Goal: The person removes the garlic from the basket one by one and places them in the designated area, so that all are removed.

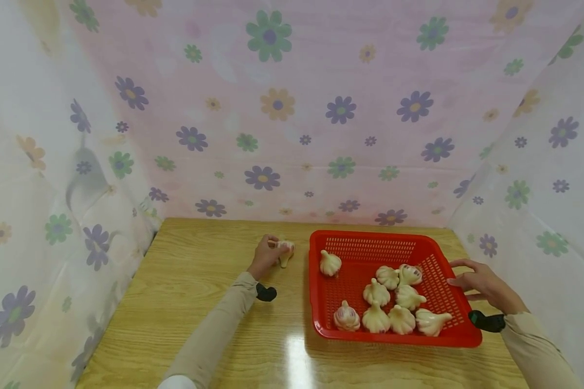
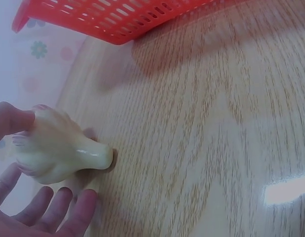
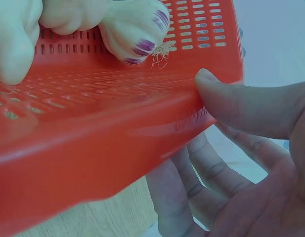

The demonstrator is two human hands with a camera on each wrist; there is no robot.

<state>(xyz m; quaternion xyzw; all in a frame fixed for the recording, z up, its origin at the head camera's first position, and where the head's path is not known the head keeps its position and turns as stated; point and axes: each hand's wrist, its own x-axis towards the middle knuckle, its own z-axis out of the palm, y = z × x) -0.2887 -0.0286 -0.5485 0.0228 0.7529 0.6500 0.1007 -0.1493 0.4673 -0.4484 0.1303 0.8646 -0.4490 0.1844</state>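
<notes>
On the wooden table, left of the basket, my left hand (image 1: 264, 256) pinches a garlic bulb (image 2: 56, 145) between thumb and index finger at its root end. The bulb's thick stem points toward the near side, its tip at the tabletop, and the other fingers stay off it. My right hand (image 1: 486, 283) grips the right rim of a red plastic basket (image 1: 394, 339), thumb (image 3: 251, 106) on the rim and the other fingers beneath and outside it. Several garlic bulbs (image 1: 376, 317) lie in the basket, mostly toward its right and near side; one bulb (image 1: 330, 263) sits alone at the far left.
The wood-grain tabletop (image 1: 185, 270) runs to a flowered curtain (image 1: 292, 135) at the back, with similar sheets at left and right. Dark straps (image 1: 266, 293) show at both wrists. A bright light reflection lies on the table near the basket's left side.
</notes>
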